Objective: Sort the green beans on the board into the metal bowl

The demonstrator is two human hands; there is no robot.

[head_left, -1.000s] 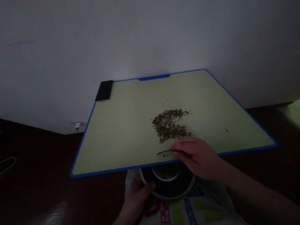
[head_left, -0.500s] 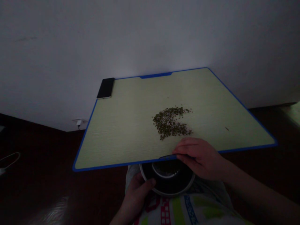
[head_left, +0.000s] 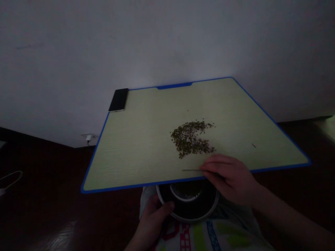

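Small greenish-brown grains (head_left: 187,141) lie in a loose, C-shaped spread on the pale, blue-edged table (head_left: 136,139). My right hand (head_left: 227,176) pinches a thin, flat piece (head_left: 190,170) that shows almost edge-on, so its kind is unclear. It points left, just above the table's near edge and below the grains. Under that edge is a dark bowl with a pale rim (head_left: 190,220). My left hand (head_left: 157,212) grips the bowl's left side, thumb over the rim. Some grains seem to lie inside, in shadow and partly hidden by the table.
A black phone (head_left: 118,100) lies at the table's far left corner. One thin brown sliver (head_left: 254,145) rests on the right side, and a single grain sits apart near the middle. The wall (head_left: 167,42) stands behind; a plug (head_left: 89,137) is in it at left.
My right hand has moved slightly right and lifted the flat piece from the table's near edge to just above the surface. The grains and my left hand with the bowl look nearly unchanged.
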